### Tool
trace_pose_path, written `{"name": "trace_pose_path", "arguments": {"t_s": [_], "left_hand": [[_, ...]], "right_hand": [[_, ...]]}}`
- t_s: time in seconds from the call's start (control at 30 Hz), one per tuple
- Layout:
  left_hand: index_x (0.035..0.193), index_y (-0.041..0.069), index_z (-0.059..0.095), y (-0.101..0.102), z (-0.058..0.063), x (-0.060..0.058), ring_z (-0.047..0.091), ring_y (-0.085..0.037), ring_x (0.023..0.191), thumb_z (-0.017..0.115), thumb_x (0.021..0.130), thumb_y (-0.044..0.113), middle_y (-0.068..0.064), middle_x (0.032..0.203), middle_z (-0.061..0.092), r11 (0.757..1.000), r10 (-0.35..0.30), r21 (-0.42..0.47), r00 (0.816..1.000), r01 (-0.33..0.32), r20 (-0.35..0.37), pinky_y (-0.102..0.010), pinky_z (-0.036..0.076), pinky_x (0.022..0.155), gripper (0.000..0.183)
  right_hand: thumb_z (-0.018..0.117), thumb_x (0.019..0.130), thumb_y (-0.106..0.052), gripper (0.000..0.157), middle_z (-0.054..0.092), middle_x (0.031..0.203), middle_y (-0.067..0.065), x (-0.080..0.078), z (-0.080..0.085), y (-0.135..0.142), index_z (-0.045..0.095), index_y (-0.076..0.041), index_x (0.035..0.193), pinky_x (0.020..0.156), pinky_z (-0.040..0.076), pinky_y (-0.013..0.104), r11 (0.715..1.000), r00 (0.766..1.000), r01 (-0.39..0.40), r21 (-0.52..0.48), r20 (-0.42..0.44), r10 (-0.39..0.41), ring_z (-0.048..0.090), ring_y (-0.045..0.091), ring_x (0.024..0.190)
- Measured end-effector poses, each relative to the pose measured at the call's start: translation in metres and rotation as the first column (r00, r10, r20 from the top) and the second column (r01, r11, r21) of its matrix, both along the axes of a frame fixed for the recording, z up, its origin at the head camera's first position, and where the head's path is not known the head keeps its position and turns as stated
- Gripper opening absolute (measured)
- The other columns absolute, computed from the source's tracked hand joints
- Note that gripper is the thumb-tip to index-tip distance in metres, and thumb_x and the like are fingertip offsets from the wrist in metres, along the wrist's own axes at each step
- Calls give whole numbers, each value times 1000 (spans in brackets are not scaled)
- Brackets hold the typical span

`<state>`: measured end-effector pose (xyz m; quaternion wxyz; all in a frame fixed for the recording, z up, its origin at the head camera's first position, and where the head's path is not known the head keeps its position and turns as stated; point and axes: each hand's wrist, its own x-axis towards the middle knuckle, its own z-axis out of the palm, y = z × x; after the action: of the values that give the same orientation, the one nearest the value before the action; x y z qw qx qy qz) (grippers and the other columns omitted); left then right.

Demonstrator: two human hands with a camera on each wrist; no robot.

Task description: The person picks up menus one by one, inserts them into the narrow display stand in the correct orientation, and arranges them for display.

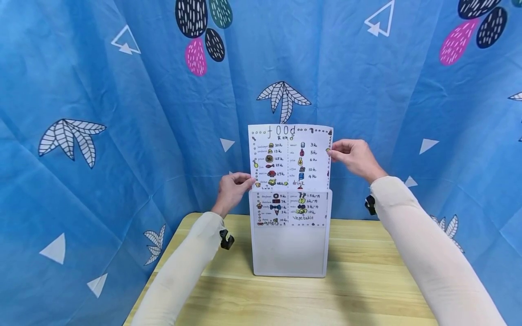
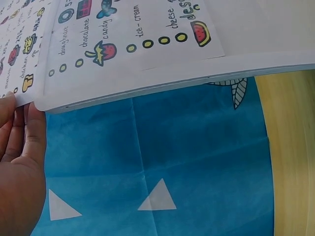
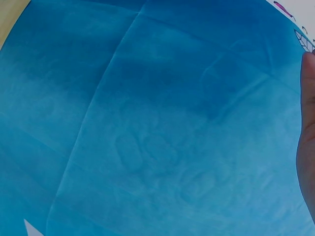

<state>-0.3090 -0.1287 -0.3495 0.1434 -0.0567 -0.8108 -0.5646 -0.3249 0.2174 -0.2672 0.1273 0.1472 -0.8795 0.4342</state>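
Note:
A hand-drawn menu sheet (image 1: 310,158), headed "food" with small coloured drawings and prices, stands upright in the head view. Its lower part shows through the clear front of a white-framed display stand (image 1: 289,251); the upper part rises above the stand's top edge. My left hand (image 1: 234,191) pinches the sheet's left edge just over the stand's top corner. Higher up, at the right edge, my right hand (image 1: 357,158) pinches the paper between thumb and fingers. The left wrist view shows the left hand (image 2: 22,167) at the sheet's edge beside the stand's corner.
The stand rests on a light wooden table (image 1: 367,262). Behind and on both sides hangs a blue curtain (image 1: 171,136) with leaf, triangle and drop patterns, close behind the table's back edge. Black clips (image 1: 226,239) sit at both sleeves' cuffs.

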Motion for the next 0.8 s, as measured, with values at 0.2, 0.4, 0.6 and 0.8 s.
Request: {"name": "trace_pose_path", "arguments": {"t_s": [0.2,0.4,0.6,0.8], "left_hand": [[100,6,77,0,-1,1,67,-20,83,76,91,21,-7,91,73,1000,3,-11,1000,-3,8,-30,55,75,17],[100,7,77,0,-2,1,66,-20,83,76,92,21,-7,91,72,1000,7,-21,1000,-7,-1,-32,52,74,16],[99,7,77,0,-3,0,65,-20,83,76,91,22,-6,90,72,1000,7,-21,1000,-7,-4,-31,51,72,17],[100,6,77,-1,-3,1,65,-21,84,76,92,21,-7,91,72,1000,-1,-15,1000,1,-16,-31,51,73,17]], "right_hand": [[67,98,-15,23,74,100,14,1,-3,1,70,2,113,89,52,40,1000,1000,-4,7,4,4,71,29,92],[67,98,-19,26,73,101,15,3,-5,2,70,2,113,80,51,24,1000,1000,-20,18,9,19,71,18,86],[68,98,-19,26,73,101,15,4,-7,2,70,2,112,79,50,23,1000,1000,-23,11,18,23,70,11,81],[67,98,-18,25,74,99,15,4,-9,1,71,3,111,80,50,22,999,1000,-30,12,9,30,71,17,84]]}}
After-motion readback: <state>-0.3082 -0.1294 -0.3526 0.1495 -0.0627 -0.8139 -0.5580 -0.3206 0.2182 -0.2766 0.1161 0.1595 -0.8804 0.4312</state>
